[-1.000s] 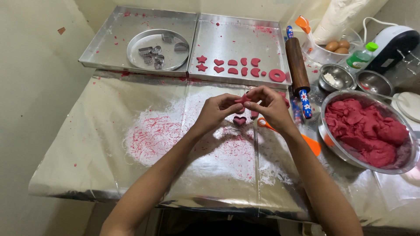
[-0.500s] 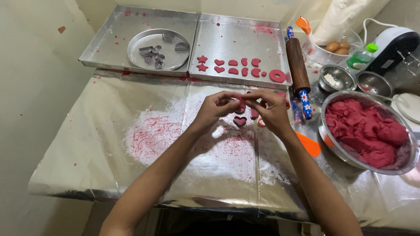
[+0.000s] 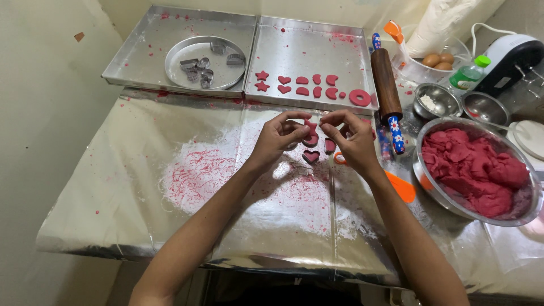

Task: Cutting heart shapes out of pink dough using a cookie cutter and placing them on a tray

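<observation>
While both hands meet over the foil-covered table (image 3: 113, 192), the left hand (image 3: 277, 139) and right hand (image 3: 354, 139) pinch a small red star-shaped dough piece (image 3: 310, 128) between narrowed fingertips, held just above the surface. It sits at 12 o'clock from both palms, midway between them, neither hand clearly nearer. No long axis is evident; the shape is roughly symmetrical. A heart cut-out (image 3: 310, 156) lies just below at 6 o'clock, other cut pieces beside it. The baking tray (image 3: 317, 42) with rows of cut shapes lies at 12 o'clock, near, with bare room in its upper half. At 3 o'clock, a rolling pin (image 3: 386, 85) and dough bowl (image 3: 481, 170) limit lateral room
</observation>
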